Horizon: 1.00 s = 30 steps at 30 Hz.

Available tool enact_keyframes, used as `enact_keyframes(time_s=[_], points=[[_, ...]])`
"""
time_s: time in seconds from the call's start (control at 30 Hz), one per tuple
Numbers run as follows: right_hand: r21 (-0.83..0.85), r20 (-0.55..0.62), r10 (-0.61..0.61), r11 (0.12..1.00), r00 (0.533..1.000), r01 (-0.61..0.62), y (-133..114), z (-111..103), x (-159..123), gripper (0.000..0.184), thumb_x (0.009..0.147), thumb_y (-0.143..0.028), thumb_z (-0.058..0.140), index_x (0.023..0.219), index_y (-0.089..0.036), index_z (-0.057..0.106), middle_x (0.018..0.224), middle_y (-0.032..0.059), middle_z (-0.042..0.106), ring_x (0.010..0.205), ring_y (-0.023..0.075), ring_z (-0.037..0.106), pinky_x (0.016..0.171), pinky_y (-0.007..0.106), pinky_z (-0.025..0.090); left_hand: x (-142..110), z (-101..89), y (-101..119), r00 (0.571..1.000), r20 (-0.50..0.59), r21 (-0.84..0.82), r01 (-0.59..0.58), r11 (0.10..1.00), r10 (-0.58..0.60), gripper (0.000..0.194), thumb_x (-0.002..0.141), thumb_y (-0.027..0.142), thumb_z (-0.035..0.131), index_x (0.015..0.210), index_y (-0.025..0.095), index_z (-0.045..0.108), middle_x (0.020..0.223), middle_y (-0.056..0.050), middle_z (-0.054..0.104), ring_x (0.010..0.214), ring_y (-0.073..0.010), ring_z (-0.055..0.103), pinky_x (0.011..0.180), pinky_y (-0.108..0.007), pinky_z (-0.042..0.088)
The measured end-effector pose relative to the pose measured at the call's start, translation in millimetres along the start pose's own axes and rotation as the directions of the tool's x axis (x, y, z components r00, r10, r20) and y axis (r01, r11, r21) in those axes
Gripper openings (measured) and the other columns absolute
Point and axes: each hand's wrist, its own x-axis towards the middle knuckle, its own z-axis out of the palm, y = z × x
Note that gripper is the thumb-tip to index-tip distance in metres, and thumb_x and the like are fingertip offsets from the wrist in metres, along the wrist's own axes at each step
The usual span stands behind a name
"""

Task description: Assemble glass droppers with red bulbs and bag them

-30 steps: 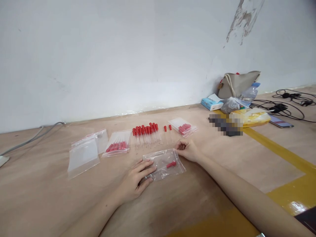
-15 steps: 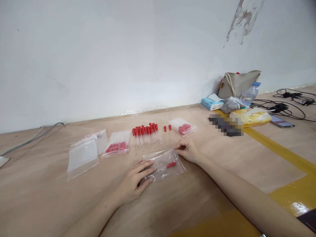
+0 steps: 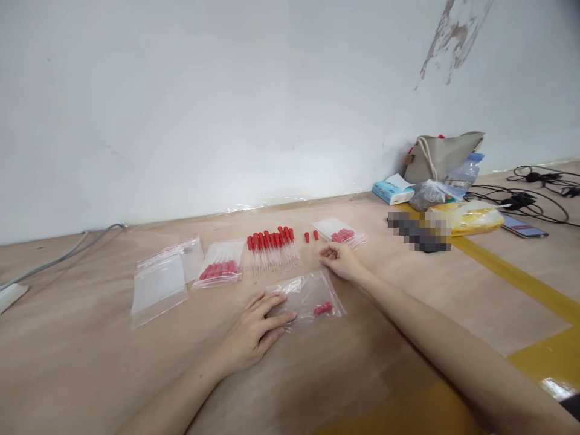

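My left hand [image 3: 260,326] lies with spread fingers on the left part of a clear zip bag [image 3: 301,293]. Red-bulbed droppers [image 3: 323,309] show inside the bag at its right end. Beyond the bag's upper right corner is my right hand [image 3: 342,261], its fingers bent, slightly apart and with nothing seen in them. Its fingertips are close to the thin stems of two loose droppers [image 3: 307,237]. A row of several droppers [image 3: 270,241] with red bulbs and clear stems lies farther left, bulbs toward the wall.
Filled dropper bags lie left [image 3: 220,266] and right [image 3: 339,231] of the row. Flat clear bags [image 3: 159,284] are farther left. At the right sit a tissue box [image 3: 392,190], a grey bag [image 3: 446,157], a yellow packet [image 3: 466,219], a phone [image 3: 523,226] and black cables [image 3: 521,199].
My right hand has left the bag's upper right corner and moved up toward the two loose droppers. The droppers inside the bag sit farther right and lower. My left hand stays on the bag.
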Motion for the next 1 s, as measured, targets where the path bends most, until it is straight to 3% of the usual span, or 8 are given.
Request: enact_keyframes(time_s=[0.17,0.3,0.43,0.57,0.63,0.7,0.77,1.0], points=[[-0.174,-0.132,0.133,0.973,0.982,-0.155,-7.8,-4.0,31.0,0.011,0.071,-0.018,0.052,0.079,-0.013,0.057,0.082,0.0087,0.063,0.079,0.0182,0.057,0.070,0.027,0.042,0.5,-0.1,1.6,1.000,-0.008,0.008,0.016,1.000,-0.016,0.035,0.089,0.026,0.038,0.122,0.035,0.045,0.131,-0.002,0.041,0.121,-0.0201,0.036,0.102,-0.048,0.025],[-0.260,-0.136,0.245,0.926,0.960,-0.273,-19.8,9.8,52.2,0.023,0.074,-0.025,0.053,0.090,-0.009,0.056,0.091,0.0169,0.061,0.088,0.0252,0.056,0.072,0.031,0.042,0.5,-0.9,2.2,1.000,-0.003,0.014,0.023,1.000,-0.023,0.036,0.089,0.025,0.038,0.123,0.035,0.044,0.131,-0.003,0.041,0.121,-0.0203,0.036,0.102,-0.049,0.023],[-0.288,-0.078,0.277,0.913,0.958,-0.287,-34.0,21.8,58.4,0.027,0.078,-0.028,0.050,0.095,-0.008,0.054,0.097,0.0217,0.057,0.093,0.0292,0.056,0.075,0.035,0.043,0.1,0.3,2.5,1.000,-0.003,0.016,0.025,1.000,-0.025,0.035,0.089,0.027,0.037,0.123,0.035,0.044,0.130,-0.003,0.041,0.120,-0.0202,0.036,0.101,-0.049,0.024],[-0.258,-0.041,0.244,0.934,0.969,-0.246,-42.1,4.3,39.8,0.037,0.077,-0.023,0.049,0.109,-0.006,0.043,0.096,0.0217,0.058,0.089,0.0278,0.057,0.073,0.035,0.044,0.1,1.0,3.4,0.999,-0.007,0.014,0.032,0.999,-0.032,0.035,0.089,0.027,0.038,0.122,0.035,0.045,0.129,-0.003,0.043,0.120,-0.0197,0.037,0.101,-0.049,0.024],[-0.197,-0.025,0.198,0.960,0.980,-0.199,-37.7,-12.5,22.0,0.045,0.077,-0.020,0.046,0.118,-0.010,0.033,0.087,0.0134,0.060,0.077,0.0213,0.060,0.067,0.031,0.046,0.3,0.9,4.1,0.999,-0.010,0.010,0.031,0.999,-0.031,0.035,0.088,0.027,0.039,0.122,0.034,0.045,0.128,-0.004,0.044,0.120,-0.0194,0.037,0.101,-0.049,0.023],[0.095,0.008,0.189,0.977,0.982,-0.189,-27.1,-27.2,2.0,0.051,0.078,-0.021,0.040,0.124,-0.013,0.021,0.067,0.0021,0.056,0.052,0.0159,0.056,0.050,0.028,0.045,0.5,0.6,4.5,1.000,-0.015,0.007,0.026,1.000,-0.026,0.035,0.088,0.027,0.039,0.121,0.034,0.046,0.127,-0.004,0.044,0.119,-0.0196,0.037,0.101,-0.048,0.023],[0.338,-0.035,0.176,0.929,0.984,-0.154,-13.7,-35.3,-16.9,0.052,0.075,-0.023,0.041,0.122,-0.017,0.020,0.060,-0.0050,0.049,0.041,0.0120,0.050,0.040,0.024,0.042,0.8,0.2,4.6,1.000,-0.022,0.004,0.019,1.000,-0.019,0.034,0.088,0.028,0.039,0.121,0.034,0.047,0.127,-0.004,0.045,0.119,-0.0202,0.037,0.101,-0.048,0.024],[0.645,-0.206,0.280,0.760,0.938,-0.085,7.7,-14.9,-51.2,0.054,0.065,-0.029,0.055,0.109,-0.023,0.024,0.063,-0.0089,0.045,0.045,0.0100,0.052,0.042,0.024,0.047,1.2,-0.9,1.9,1.000,-0.011,0.006,0.015,1.000,-0.015,0.035,0.089,0.027,0.038,0.122,0.034,0.045,0.128,-0.004,0.043,0.119,-0.0204,0.037,0.101,-0.049,0.024]])
